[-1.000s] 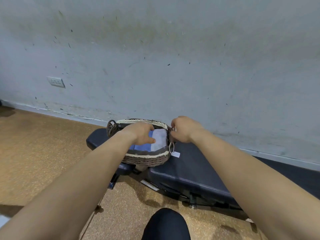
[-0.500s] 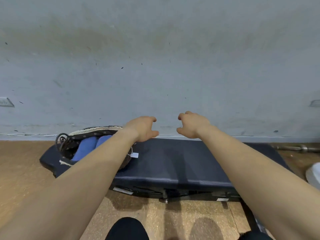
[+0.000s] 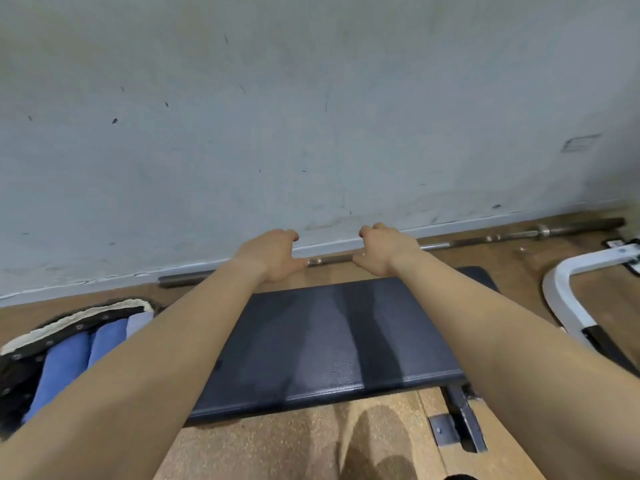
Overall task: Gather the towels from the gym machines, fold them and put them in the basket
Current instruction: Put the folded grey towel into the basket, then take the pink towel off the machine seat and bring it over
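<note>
Counter (image 3: 329, 341): black grained vinyl, faint sheen. Basket (image 3: 69, 315), 8 o'clock: woven wicker, pale cloth trim. Towels (image 3: 65, 365): soft blue cloth. Barbell (image 3: 519, 233), 1 o'clock: dull metal. Floor (image 3: 277, 445): matt, speckled, cork-like. Wall (image 3: 311, 116): scuffed matt paint.

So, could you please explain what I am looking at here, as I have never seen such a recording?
No machine here: the one picture comes from a wide-angle camera worn on a person's head, looking forward and down. The bare arms are that person's own. The left hand and right hand reach out over a black padded gym bench, fingers loosely curled, holding nothing. At lower left, a dark woven basket with a pale rim holds rolled blue towels. A long steel barbell bar lies on the floor along the grey wall; a white metal frame stands at right.
</note>
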`<state>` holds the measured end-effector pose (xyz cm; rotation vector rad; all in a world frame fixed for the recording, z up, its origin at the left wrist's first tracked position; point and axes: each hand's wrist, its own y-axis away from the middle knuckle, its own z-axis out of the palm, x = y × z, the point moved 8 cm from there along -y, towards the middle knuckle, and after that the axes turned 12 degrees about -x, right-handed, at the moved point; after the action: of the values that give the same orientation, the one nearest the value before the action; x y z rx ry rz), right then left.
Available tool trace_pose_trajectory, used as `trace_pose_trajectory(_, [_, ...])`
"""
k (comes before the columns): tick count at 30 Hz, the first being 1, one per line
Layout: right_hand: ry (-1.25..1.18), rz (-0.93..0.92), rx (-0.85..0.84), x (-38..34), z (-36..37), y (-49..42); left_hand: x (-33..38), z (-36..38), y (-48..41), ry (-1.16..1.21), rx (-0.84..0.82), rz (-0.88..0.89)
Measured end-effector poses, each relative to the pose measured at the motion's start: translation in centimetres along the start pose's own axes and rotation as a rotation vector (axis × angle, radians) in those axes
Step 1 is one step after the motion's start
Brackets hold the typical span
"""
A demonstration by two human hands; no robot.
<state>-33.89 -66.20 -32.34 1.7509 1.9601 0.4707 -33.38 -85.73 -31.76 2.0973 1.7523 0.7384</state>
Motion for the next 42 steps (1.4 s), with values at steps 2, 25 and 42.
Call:
trace_pose_trajectory(2, [-0.009,0.016,-0.022,1.0,-3.5,3.0,2.1,-3.5,2.2,0.01,-0.042,0.02])
trace_pose_trajectory(25, [-0.356,0.552,0.142,18.5,-21.6,50.4,35.5,-23.3,28.7,-0.185,-0.169,0.515])
trace_pose_trajectory(42, [-0.663,1.006,0.371,47.7,-14.1,82.5,78.5,-14.5,39.3,-0.447,-0.166,0.939])
